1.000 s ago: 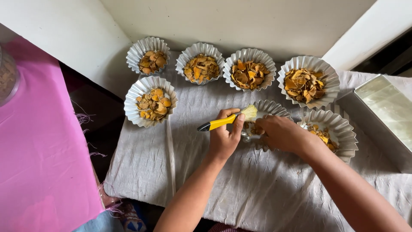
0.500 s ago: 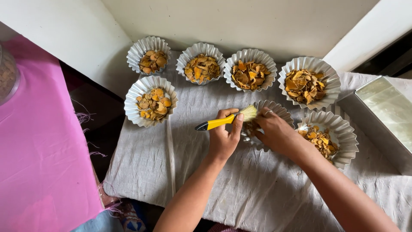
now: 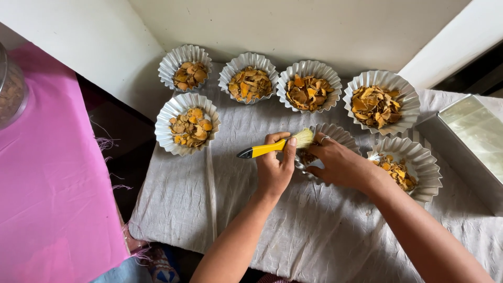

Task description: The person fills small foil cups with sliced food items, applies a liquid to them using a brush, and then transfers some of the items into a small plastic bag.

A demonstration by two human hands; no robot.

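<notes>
Left hand (image 3: 276, 167) closed round yellow-handled brush (image 3: 276, 146), bristles over fluted metal cup (image 3: 335, 137) mid-worktop. Right hand (image 3: 338, 163) curled on that cup's near rim, probably gripping it, contents mostly hidden. Six more fluted cups of orange-brown chips: four along far edge, one (image 3: 187, 123) toward left edge, one (image 3: 406, 166) just right. Grey cloth (image 3: 220, 199) beneath. Metal tray (image 3: 469, 144) at right edge.

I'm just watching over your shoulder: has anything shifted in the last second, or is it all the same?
Hardly anything. The left hand keeps its grip on the yellow-handled brush, bristles at the fluted tin that the right hand steadies; the right hand has slid slightly to the right. The six filled tins, such as the near-left one, and the grey cloth have not moved.
</notes>
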